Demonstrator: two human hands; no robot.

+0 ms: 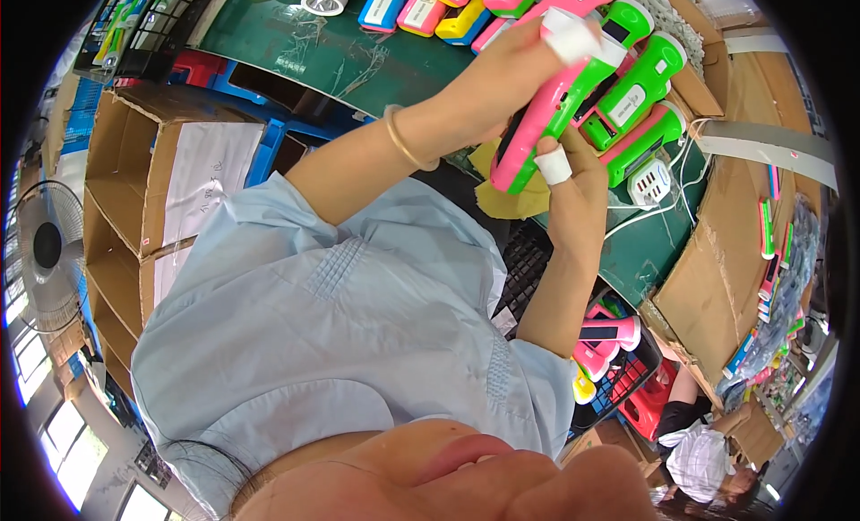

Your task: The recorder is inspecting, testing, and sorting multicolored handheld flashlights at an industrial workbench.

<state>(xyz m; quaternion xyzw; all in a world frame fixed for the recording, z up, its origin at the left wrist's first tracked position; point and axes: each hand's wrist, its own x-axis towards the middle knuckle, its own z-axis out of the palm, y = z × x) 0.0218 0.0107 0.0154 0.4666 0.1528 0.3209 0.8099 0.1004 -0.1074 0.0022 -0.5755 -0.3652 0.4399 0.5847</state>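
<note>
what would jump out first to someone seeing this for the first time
A pink and green torch held up at centre between the left hand and right hand, both with white taped fingers. Behind it, more bright torches lie on the green bench, and open cartons stand at left.

Worn: pale blue short-sleeved woven shirt (340,333), loose fit, sleeves end around the elbow. Panel of fine pintuck stitching on the shirt (336,268), a second stitched strip lower right near the hem. Thin gold-coloured metal bangle (405,140) on the left wrist. Left hand (502,73): white tape wrap on one fingertip (571,35). Right hand (578,194): same white tape band around one finger (553,166). Forearms bare, no gloves, no watch-type device visible. Dark hair strands at the lower left edge.
</note>
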